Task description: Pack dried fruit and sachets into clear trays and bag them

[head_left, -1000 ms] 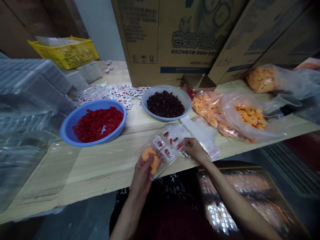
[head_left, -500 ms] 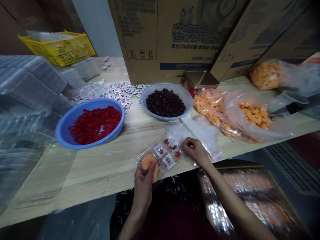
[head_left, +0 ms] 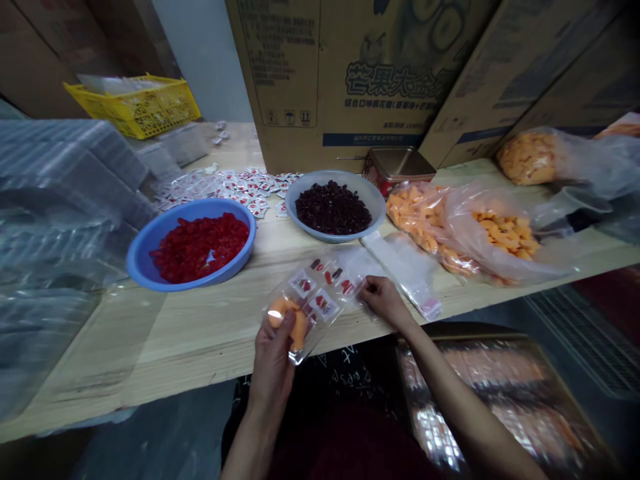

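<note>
My left hand [head_left: 273, 353] grips the near-left end of a clear plastic bag [head_left: 314, 331], thumb on top. Under that thumb, inside the bag, is a soft orange piece [head_left: 299, 328]. Two small white sachets [head_left: 323, 304] with red print lie beside it, along with several red and dark pieces [head_left: 346, 287] toward the far end. With fingertips pinched, my right hand [head_left: 385, 300] holds the bag's right edge. The bag is tilted over the table's front edge, its left end raised.
Behind stand a blue bowl of red pieces [head_left: 132, 263], a pale bowl of dark pieces [head_left: 379, 212] and scattered sachets [head_left: 240, 190]. Flat empty bags [head_left: 410, 267] and bags of orange pieces [head_left: 417, 217] lie right. Stacked clear trays [head_left: 65, 173] fill the left; an open carton [head_left: 480, 387] sits below.
My left hand has moved slightly left and up with the bag, tilting it more. My right hand now pinches the bag's right edge. The camera view has shifted a little.
</note>
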The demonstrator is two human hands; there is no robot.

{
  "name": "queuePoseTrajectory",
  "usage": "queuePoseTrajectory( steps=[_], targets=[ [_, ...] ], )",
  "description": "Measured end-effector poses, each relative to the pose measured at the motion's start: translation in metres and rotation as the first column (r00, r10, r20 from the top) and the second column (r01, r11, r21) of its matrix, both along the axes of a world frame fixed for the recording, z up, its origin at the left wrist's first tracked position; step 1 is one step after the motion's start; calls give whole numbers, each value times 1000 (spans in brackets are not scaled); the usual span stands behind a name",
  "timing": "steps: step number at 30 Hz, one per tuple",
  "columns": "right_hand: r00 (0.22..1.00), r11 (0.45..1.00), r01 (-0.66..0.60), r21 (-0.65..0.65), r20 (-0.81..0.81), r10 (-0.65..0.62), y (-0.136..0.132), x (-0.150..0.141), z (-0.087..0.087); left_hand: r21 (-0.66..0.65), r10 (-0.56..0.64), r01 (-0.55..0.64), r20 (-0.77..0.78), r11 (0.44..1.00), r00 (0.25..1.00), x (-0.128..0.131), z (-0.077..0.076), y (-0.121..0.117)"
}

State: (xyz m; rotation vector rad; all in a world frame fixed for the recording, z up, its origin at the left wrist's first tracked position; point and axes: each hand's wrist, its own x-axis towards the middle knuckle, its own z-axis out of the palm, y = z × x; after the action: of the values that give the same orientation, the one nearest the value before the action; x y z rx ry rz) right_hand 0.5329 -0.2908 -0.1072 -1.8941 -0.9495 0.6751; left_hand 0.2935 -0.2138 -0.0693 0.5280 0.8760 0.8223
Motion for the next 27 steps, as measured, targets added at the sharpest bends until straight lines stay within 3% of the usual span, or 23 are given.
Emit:
queuePoseTrajectory(
  steps=[6,10,19,27],
  targets=[
    [999,1000,-22,0,-46,22,-4,7,7,18,-34,34,-14,999,999,11,-25,-6],
    [999,1000,20,0,-30,-20,-6,8,5,55,1,4,-80,998,997,7,-31,-11],
    [986,996,81,29,145,-84,15,-3,0,189,-57,94,-193,977,979,6,-20,-32],
    [983,996,55,64,169,-66,25,1,1,217,-189,231,-199,948,962,0,-16,-25]
  ],
)
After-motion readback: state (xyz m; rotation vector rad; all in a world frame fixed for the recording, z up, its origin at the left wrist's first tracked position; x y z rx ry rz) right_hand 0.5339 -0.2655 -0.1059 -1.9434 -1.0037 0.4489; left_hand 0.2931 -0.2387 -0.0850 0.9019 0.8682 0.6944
